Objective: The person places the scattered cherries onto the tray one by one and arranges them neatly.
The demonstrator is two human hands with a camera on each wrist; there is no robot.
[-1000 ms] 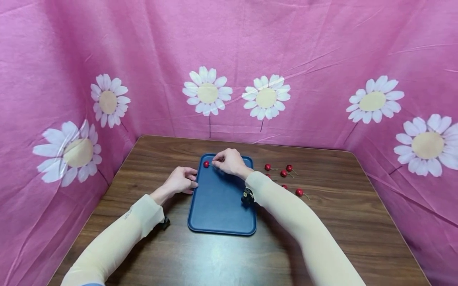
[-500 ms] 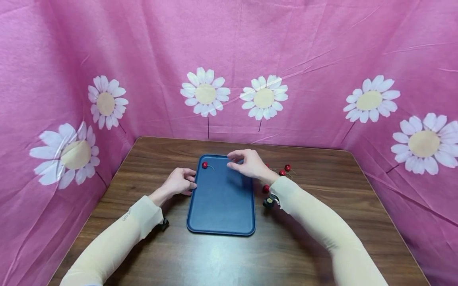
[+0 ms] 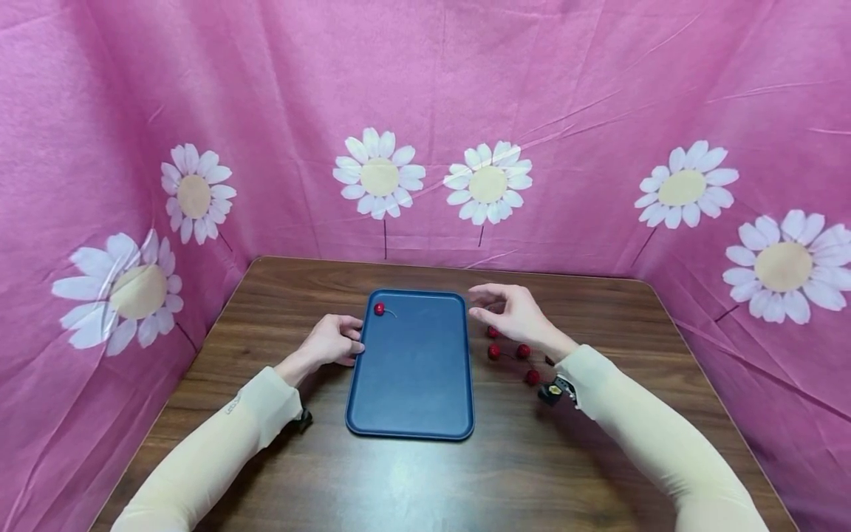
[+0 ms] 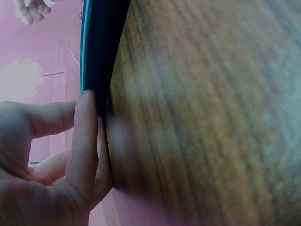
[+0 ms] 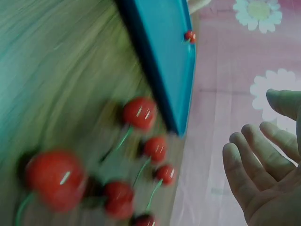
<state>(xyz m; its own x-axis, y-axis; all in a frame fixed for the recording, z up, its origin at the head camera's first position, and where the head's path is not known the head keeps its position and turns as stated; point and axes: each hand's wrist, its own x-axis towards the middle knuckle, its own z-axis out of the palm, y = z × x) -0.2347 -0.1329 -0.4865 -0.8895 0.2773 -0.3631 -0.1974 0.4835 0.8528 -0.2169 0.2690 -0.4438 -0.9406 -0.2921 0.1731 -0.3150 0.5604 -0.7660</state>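
A blue tray (image 3: pixel 412 369) lies on the wooden table in the head view, with one red cherry (image 3: pixel 379 309) and its thin stem near the far left corner. At the tray's left rim, my left hand (image 3: pixel 327 340) rests its fingers against the edge; the left wrist view shows a fingertip (image 4: pixel 86 101) touching the side. My right hand (image 3: pixel 517 314) hovers past the tray's right side, fingers apart and holding nothing. Near and below it lie several stemmed cherries (image 3: pixel 493 352), partly hidden by the hand and wrist. They show larger in the right wrist view, including one cherry (image 5: pixel 140 113) beside the tray.
The wooden table (image 3: pixel 279 473) extends around the tray on all sides. A pink curtain (image 3: pixel 425 66) with large white daisies hangs behind and at both sides. A small black wrist camera (image 3: pixel 550 393) sits at the right sleeve.
My right hand has let go of the stem of the cherry on the tray and moved right, off the tray to above the loose cherries. My left hand has stayed at the rim.
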